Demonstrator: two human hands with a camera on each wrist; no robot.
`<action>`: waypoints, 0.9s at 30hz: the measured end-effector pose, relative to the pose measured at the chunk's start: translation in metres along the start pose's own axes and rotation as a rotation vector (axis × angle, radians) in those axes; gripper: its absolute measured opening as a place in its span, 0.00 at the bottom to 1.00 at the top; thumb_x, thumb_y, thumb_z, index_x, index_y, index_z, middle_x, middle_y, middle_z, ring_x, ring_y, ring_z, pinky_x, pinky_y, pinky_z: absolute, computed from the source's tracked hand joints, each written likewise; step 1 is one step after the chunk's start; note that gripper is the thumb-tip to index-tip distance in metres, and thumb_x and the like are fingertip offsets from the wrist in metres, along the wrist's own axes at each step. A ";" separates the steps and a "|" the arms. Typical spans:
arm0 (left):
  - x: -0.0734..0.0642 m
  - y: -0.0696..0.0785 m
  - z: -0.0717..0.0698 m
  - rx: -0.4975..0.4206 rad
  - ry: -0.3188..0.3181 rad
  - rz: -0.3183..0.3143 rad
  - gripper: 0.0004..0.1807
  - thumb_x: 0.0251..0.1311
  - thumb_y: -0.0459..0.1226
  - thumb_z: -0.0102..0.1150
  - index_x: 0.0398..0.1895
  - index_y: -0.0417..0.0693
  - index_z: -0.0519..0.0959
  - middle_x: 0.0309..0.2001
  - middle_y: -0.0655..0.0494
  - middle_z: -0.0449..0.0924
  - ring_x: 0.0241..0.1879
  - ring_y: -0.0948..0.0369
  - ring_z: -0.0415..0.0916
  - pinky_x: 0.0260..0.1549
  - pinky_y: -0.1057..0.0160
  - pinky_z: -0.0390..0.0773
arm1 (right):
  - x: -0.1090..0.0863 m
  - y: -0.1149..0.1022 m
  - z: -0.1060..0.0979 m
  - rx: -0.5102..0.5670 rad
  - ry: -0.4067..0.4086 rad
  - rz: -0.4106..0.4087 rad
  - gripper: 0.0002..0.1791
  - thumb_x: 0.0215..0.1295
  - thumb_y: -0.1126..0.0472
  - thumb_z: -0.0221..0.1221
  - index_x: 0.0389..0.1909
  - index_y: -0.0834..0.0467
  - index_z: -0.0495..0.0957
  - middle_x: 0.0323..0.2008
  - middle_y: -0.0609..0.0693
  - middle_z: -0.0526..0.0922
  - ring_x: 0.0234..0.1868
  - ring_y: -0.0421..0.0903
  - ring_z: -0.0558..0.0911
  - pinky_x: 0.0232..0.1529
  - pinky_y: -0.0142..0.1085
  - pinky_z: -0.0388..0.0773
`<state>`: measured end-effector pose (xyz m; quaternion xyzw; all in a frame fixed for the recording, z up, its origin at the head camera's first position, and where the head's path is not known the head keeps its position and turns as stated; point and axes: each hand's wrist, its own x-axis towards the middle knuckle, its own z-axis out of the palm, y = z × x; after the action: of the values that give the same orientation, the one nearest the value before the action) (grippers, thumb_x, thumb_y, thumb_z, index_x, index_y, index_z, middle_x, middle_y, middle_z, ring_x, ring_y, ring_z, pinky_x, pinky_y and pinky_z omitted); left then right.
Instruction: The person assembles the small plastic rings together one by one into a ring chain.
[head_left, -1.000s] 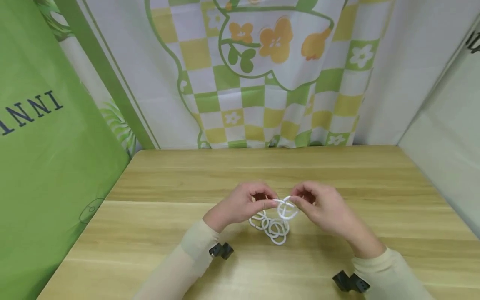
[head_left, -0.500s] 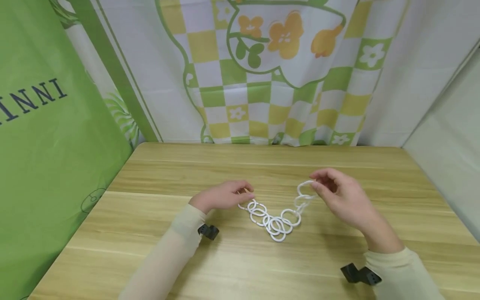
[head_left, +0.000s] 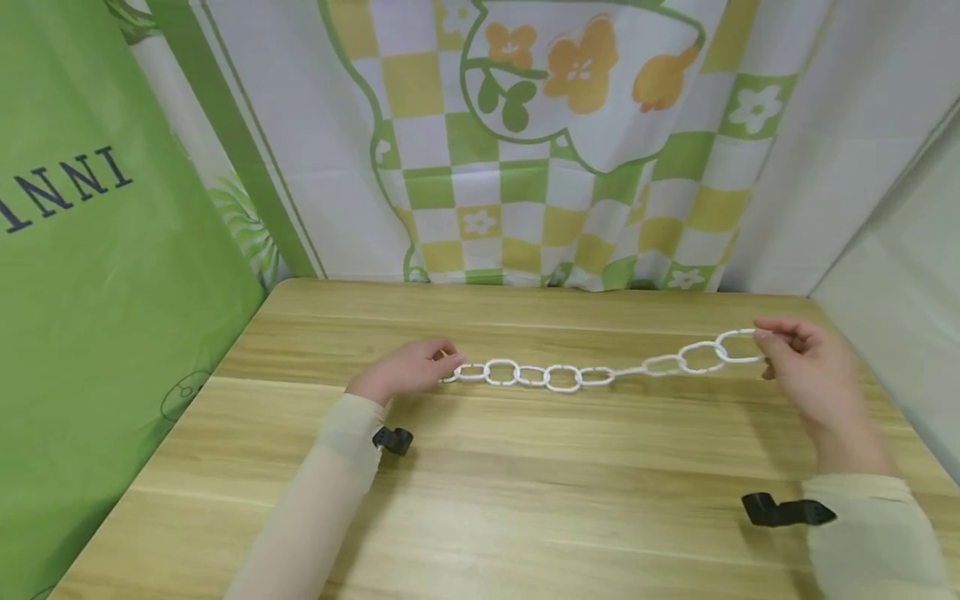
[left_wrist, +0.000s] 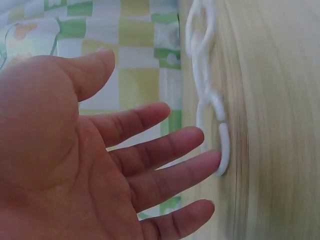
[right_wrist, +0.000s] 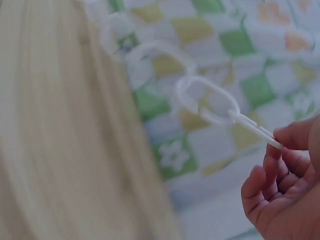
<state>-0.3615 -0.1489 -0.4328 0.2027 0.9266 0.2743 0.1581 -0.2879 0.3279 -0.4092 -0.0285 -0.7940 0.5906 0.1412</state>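
Note:
A chain of white plastic rings [head_left: 562,378] stretches sideways between the two hands in the head view. The right hand [head_left: 813,375] pinches the ring at its right end between thumb and fingers, and that side is lifted above the table. In the right wrist view the pinched link [right_wrist: 257,131] appears edge-on, with more rings trailing to the upper left. The left hand [head_left: 408,367] is at the other end. Its fingers [left_wrist: 165,180] are spread and nearly straight in the left wrist view, fingertips right at the last ring [left_wrist: 225,150], the thumb apart from it.
Under the chain is a wood-grain table [head_left: 525,500]. A checked, flowered curtain [head_left: 517,183] hangs along its back edge. Green cloth [head_left: 112,333] borders the left side and a pale cloth wall [head_left: 900,242] the right. Small black cameras [head_left: 787,510] are worn at both wrists.
The right hand has moved far to the right with the end ring, and the left hand a little left. The chain has gone from a bunched pile to a nearly straight line.

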 end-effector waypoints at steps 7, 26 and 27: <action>-0.010 -0.022 -0.004 -0.020 0.038 -0.003 0.21 0.73 0.53 0.45 0.52 0.49 0.76 0.51 0.50 0.78 0.49 0.53 0.75 0.49 0.51 0.74 | 0.006 0.041 0.012 -0.375 -0.156 0.249 0.25 0.75 0.52 0.48 0.60 0.69 0.69 0.40 0.52 0.76 0.33 0.42 0.73 0.31 0.35 0.75; -0.027 -0.043 -0.015 -0.115 -0.001 -0.061 0.34 0.69 0.63 0.42 0.64 0.49 0.71 0.59 0.50 0.74 0.57 0.51 0.71 0.56 0.47 0.71 | -0.004 0.059 0.028 -0.385 -0.225 0.307 0.23 0.71 0.56 0.52 0.53 0.75 0.71 0.31 0.51 0.79 0.30 0.41 0.76 0.27 0.35 0.76; -0.025 -0.044 -0.014 -0.110 0.008 -0.055 0.34 0.70 0.62 0.42 0.64 0.48 0.71 0.60 0.49 0.74 0.58 0.50 0.71 0.56 0.46 0.70 | -0.005 0.059 0.027 -0.397 -0.231 0.298 0.24 0.72 0.55 0.51 0.54 0.74 0.71 0.33 0.53 0.80 0.31 0.43 0.76 0.28 0.36 0.75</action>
<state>-0.3575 -0.2002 -0.4424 0.1668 0.9161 0.3212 0.1728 -0.2971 0.3192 -0.4737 -0.1047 -0.8921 0.4370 -0.0469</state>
